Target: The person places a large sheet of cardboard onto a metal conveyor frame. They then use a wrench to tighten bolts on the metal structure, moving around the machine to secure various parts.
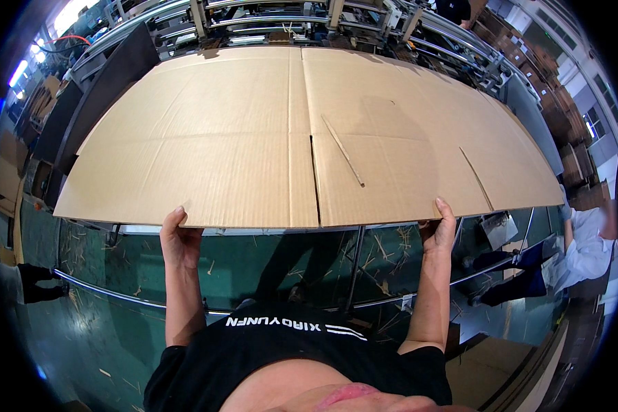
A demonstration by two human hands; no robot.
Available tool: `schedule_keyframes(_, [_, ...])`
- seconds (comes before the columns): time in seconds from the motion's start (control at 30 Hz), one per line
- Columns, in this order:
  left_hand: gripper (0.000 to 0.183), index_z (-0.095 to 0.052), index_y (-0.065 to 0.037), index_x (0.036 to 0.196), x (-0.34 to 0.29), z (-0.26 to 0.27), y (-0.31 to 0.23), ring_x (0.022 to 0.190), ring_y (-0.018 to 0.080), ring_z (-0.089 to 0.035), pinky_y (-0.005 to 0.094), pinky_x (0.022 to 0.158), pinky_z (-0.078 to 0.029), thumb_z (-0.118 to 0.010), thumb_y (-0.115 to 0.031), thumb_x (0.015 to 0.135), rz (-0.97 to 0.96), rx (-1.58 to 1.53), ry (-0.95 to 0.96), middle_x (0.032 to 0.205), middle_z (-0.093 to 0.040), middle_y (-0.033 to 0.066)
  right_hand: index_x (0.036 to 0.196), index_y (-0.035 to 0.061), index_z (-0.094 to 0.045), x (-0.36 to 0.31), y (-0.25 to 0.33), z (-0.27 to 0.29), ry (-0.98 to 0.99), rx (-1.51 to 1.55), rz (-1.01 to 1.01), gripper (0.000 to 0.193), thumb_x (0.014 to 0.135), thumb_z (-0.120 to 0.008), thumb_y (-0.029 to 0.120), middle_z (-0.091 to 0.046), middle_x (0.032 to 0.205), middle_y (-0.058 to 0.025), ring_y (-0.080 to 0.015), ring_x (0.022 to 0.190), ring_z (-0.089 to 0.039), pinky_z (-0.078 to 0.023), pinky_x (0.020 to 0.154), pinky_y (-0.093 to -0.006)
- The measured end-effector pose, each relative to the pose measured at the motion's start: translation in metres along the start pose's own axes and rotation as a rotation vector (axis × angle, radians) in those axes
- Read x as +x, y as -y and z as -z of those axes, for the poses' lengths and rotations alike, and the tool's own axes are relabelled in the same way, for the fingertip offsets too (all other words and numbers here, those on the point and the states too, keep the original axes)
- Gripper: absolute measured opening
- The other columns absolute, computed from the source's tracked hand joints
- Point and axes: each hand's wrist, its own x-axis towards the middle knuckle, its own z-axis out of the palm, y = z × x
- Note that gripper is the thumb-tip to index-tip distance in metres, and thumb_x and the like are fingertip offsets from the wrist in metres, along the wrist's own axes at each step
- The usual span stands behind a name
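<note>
A wide brown corrugated cardboard sheet (226, 165) lies flat before me, with crease lines across it and a dark slot running in from its near edge. My left hand (180, 240) grips that near edge left of the slot, thumb on top and fingers curled beneath. Farther right, my right hand (439, 230) pinches the same edge in the same way. The fingertips under the sheet are partly hidden. On the sheet's right half rests a thin cardboard strip (344, 152); a second narrow slit (476, 178) shows near the right hand.
Behind the sheet stands a machine with metal rails (275, 24). Dark side plates (106, 96) flank it. A metal bar (117, 292) runs low over the green floor (127, 257), which is littered with cardboard scraps. A person in a white shirt (584, 247) is at the right.
</note>
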Motion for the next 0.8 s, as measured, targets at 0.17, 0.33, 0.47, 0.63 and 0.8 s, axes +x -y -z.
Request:
schedule_keyframes(0.17, [0.039, -0.053, 0.001, 0.105, -0.001, 0.0, -0.001, 0.1, 0.0243, -0.056, 0.0389, 0.088, -0.046, -0.063, -0.016, 0.071, -0.002, 0.006, 0.027, 0.105, -0.058, 0.0122, 0.093, 0.0083, -0.057, 0.001, -0.001, 0.001, 0.016, 0.024, 0.003, 0.022, 0.076, -0.062, 0.02, -0.06, 0.085, -0.0025, -0.0144, 0.071, -0.059, -0.048, 0.053, -0.0229])
schedule_keyframes(0.33, [0.046, -0.047, 0.002, 0.115, 0.001, 0.002, 0.002, 0.103, 0.0256, -0.055, 0.0384, 0.089, -0.045, -0.059, -0.015, 0.074, -0.014, 0.016, 0.0, 0.11, -0.056, 0.0136, 0.094, 0.0073, -0.057, -0.004, 0.001, -0.005, -0.008, -0.01, 0.023, 0.023, 0.076, -0.062, 0.02, -0.06, 0.085, -0.0034, -0.0145, 0.073, -0.06, -0.049, 0.055, -0.0233])
schedule_keyframes(0.47, [0.046, -0.046, 0.002, 0.115, 0.001, 0.002, 0.001, 0.102, 0.0257, -0.055, 0.0386, 0.089, -0.045, -0.059, -0.015, 0.074, 0.0, 0.0, 0.01, 0.108, -0.056, 0.0131, 0.094, 0.0068, -0.057, -0.001, 0.0, -0.001, 0.0, -0.005, 0.022, 0.024, 0.075, -0.062, 0.021, -0.06, 0.085, -0.0037, -0.0149, 0.073, -0.06, -0.049, 0.055, -0.0238])
schedule_keyframes(0.63, [0.048, -0.047, 0.002, 0.114, 0.0, -0.002, -0.004, 0.102, 0.0254, -0.055, 0.0392, 0.086, -0.047, -0.061, -0.016, 0.072, -0.047, 0.028, -0.014, 0.108, -0.057, 0.0128, 0.096, 0.0066, -0.056, 0.0, 0.003, -0.005, -0.008, -0.001, 0.051, 0.025, 0.075, -0.061, 0.019, -0.06, 0.084, -0.0035, -0.0145, 0.071, -0.059, -0.048, 0.052, -0.0226])
schedule_keyframes(0.8, [0.048, -0.048, 0.003, 0.11, 0.015, -0.052, -0.056, 0.096, 0.0266, -0.057, 0.0377, 0.077, -0.052, -0.066, -0.012, 0.068, -0.137, 0.063, 0.026, 0.104, -0.056, 0.0134, 0.093, 0.0052, -0.054, 0.005, 0.063, -0.048, -0.08, 0.046, 0.094, 0.024, 0.073, -0.063, 0.015, -0.058, 0.083, -0.0048, -0.0142, 0.071, -0.057, -0.046, 0.053, -0.0191])
